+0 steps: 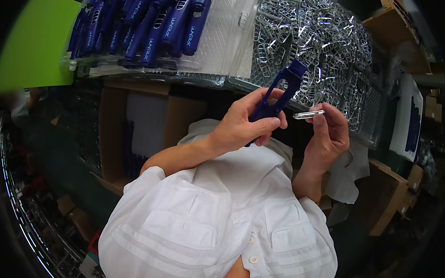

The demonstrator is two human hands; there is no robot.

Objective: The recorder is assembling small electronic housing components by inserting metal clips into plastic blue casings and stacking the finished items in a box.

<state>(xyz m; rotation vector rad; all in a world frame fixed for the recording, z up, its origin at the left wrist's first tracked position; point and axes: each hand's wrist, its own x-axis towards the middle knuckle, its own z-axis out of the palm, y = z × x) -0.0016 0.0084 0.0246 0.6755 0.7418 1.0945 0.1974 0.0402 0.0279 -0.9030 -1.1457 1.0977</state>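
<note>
My left hand is closed round a dark blue plastic handle part with a long open slot in its upper half. The part is tilted, its top end pointing up and right. Beside it, my right hand pinches a small silver metal piece between thumb and fingers. That piece is held flat and edge-on, a short way from the blue part and apart from it. The lower end of the blue part is mostly hidden by my left hand.
Ahead to the right, a clear tray holds a heap of silver oval metal pieces. A pile of blue handles with silver inserts lies in a tray at the far left. Below it stands a cardboard box; more boxes are at the right.
</note>
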